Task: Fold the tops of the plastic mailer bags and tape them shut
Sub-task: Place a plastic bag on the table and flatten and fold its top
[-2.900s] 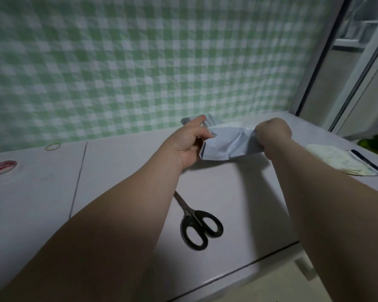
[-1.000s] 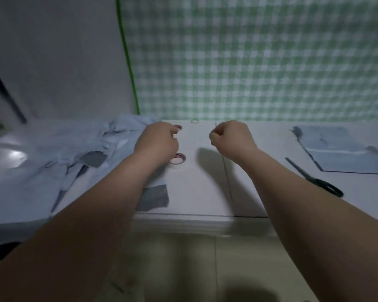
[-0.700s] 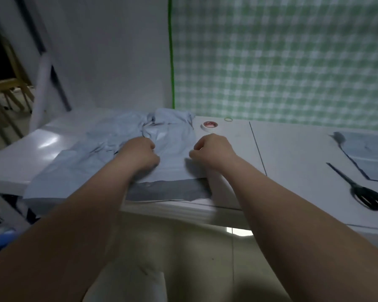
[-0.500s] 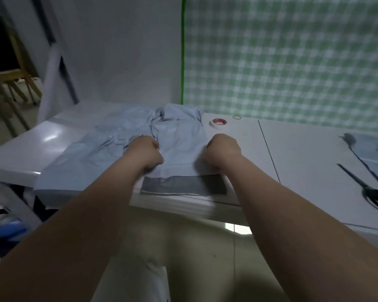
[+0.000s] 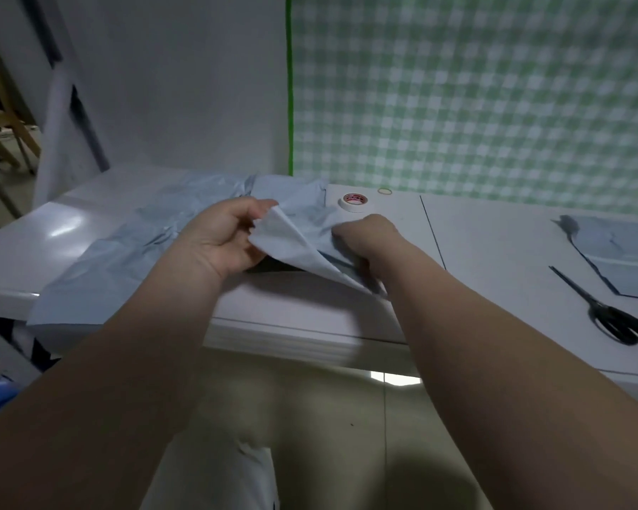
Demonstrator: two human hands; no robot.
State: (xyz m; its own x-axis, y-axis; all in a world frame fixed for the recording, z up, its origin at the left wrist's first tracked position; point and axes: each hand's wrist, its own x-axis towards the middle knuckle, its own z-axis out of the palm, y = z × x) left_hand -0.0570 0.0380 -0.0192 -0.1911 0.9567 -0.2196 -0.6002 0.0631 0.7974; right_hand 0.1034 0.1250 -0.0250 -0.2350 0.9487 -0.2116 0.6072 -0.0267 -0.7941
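Green-checked cloth is hung behind a white table, with a plain grey wall to the left of it. Over the left part of the table a crumpled pile of pale blue mailer bags is spread, one edge overhanging the front.

The top mailer bag is held raised off that pile, near the tape roll. Its lifted corner is pinched between the thumb and curled fingers of the left hand. Its right side is grasped in the clenched right hand. A darker inner face is seen under the lifted sheet.

The bag is judged to be thin film: very light, limp, smooth and easily creased. It would be expected to droop if held at one point only. It is best taken at both corners of the open end, so that the top can be kept taut and flat for folding.

Red print is seen on the core of the tape roll; it is possibly a brand mark, but it is too small and blurred to be read. No writing is made out on the bags. Black scissors are laid well to the right, beside another flattened bag.
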